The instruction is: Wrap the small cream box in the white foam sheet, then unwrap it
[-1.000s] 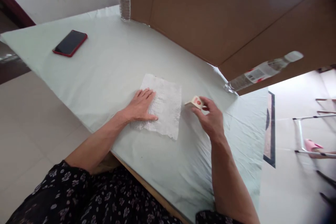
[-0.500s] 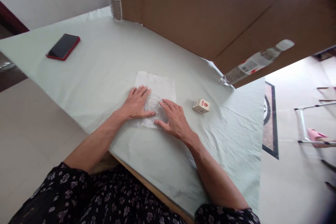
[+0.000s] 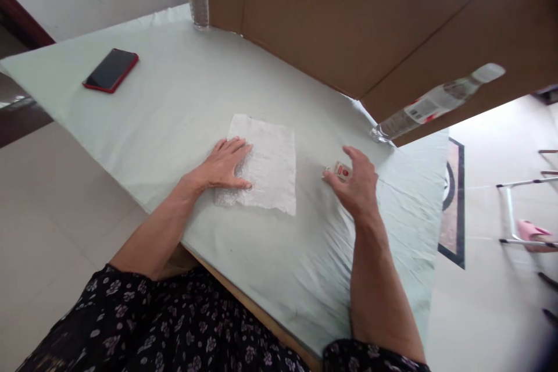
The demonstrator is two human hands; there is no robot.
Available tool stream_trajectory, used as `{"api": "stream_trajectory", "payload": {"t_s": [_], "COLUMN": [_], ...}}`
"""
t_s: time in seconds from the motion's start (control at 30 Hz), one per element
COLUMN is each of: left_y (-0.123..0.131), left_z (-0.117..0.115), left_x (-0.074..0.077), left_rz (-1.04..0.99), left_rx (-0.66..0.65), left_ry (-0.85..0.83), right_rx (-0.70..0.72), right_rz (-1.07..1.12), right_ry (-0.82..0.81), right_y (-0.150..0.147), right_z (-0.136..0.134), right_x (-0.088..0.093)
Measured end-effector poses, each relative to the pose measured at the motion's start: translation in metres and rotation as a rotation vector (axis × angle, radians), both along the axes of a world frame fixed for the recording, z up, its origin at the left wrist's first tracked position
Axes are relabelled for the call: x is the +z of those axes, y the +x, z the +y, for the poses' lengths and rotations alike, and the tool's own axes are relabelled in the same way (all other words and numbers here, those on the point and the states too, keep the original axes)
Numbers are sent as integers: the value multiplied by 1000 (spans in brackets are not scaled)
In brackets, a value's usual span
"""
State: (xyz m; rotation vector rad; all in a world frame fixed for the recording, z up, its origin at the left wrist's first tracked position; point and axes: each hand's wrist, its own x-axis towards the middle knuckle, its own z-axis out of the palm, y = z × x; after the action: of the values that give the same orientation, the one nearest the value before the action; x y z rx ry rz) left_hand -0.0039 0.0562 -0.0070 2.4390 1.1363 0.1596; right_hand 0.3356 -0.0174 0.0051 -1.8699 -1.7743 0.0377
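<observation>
Right hand point(image 3: 356, 185) is cupping small box point(image 3: 342, 170), thumb & forefinger either side. Box is sitting on bench point(image 3: 174, 99), just right of bubble-wrap sheet point(image 3: 272, 163). Fingers are hiding most of it, so can't tell if it's actually gripped. Left hand point(image 3: 224, 164) is lying flat, fingers spread, on sheet's left part.

Flat white bubble-wrap sheet point(image 3: 268, 165) — small red-marked box point(image 3: 342, 171) to its right
</observation>
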Motion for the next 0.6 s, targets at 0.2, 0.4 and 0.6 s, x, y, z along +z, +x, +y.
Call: {"api": "stream_trajectory", "payload": {"t_s": [0.2, 0.4, 0.6], "left_y": [0, -2, -1], "left_z": [-3, -2, 3], "left_x": [10, 7, -4], "left_rz": [-76, -139, -66], "left_rx": [64, 122, 63], "left_ry": [3, 50, 129], "right_rx": [-65, 89, 451], "right_rz": [129, 284, 157], "right_ry": [-208, -51, -109], "right_y": [32, -31, -114], "right_z": [-3, -5, 18], "right_x": [-9, 19, 14]}}
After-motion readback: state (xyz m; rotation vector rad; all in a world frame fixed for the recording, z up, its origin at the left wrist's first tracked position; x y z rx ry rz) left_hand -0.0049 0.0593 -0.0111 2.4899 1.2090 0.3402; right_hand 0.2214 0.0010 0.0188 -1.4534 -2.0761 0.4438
